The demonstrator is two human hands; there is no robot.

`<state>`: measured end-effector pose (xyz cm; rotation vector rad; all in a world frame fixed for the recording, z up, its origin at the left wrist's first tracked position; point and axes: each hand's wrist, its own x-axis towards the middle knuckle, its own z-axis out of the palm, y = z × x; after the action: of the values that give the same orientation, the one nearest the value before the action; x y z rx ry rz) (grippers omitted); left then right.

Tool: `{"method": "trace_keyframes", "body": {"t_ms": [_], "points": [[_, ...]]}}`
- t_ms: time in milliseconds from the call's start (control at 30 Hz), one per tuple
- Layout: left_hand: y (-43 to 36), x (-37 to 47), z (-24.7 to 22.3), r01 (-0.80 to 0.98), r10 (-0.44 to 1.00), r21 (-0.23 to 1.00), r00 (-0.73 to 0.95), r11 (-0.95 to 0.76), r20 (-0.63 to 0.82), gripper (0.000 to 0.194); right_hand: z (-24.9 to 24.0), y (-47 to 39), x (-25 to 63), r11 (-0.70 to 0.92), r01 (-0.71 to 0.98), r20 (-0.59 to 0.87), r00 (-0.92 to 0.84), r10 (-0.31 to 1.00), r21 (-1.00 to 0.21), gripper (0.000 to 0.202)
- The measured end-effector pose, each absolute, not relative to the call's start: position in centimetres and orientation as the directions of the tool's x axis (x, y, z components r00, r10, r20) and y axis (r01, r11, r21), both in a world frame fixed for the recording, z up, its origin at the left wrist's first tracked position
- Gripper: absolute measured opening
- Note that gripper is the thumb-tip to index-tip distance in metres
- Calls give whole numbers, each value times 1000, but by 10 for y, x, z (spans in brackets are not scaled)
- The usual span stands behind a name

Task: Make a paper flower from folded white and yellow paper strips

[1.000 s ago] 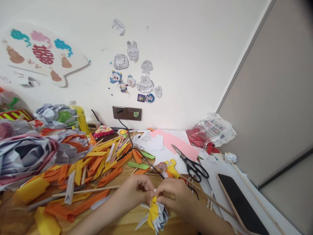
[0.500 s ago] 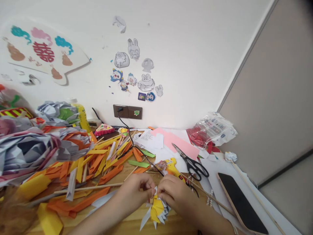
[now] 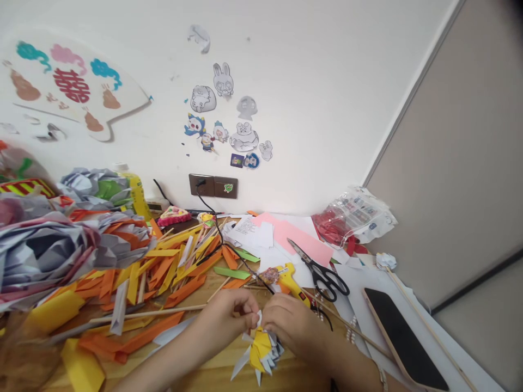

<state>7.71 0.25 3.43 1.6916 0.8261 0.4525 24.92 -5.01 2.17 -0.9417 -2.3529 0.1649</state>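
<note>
Near the front edge of the view, my left hand (image 3: 237, 314) and my right hand (image 3: 286, 321) meet over a yellow and white folded-paper piece (image 3: 260, 349). Its pointed white folds fan out below my fingers. My left fingertips pinch a small white tip at its top, and my right thumb and fingers close on the same upper part from the other side. My fingers partly hide where the folds join. Just behind my right hand lies a yellow glue gun (image 3: 292, 283). A thin wooden stick (image 3: 171, 310) runs beside my left wrist.
Orange and yellow folded paper strips (image 3: 175, 272) cover the left of the wooden table, beside large paper constructions (image 3: 44, 250). Black scissors (image 3: 322, 275) lie on pink paper (image 3: 294, 239). A phone (image 3: 402, 337) rests at right. A black cable (image 3: 245, 264) crosses the middle.
The folded-paper piece has shifted very slightly to the left and tilted a little. Both hands keep their pinch at its top, with the right fingers slightly adjusted.
</note>
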Motion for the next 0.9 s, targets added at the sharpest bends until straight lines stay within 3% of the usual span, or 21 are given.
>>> {"method": "trace_keyframes", "body": {"t_ms": [333,633,900], "points": [[11,74,27,228,706,970,700,-83,-104,14,28,-51,256,761,529,429,-629,649,-376,28],[12,73,29,255,714,945,700,-206,-33,15,20,-49,253,663,546,443,-494,748,-512,20],[9,76,20,205,677,959,735,-197,-18,11,16,-51,247,631,603,481,-418,771,-488,20]]}}
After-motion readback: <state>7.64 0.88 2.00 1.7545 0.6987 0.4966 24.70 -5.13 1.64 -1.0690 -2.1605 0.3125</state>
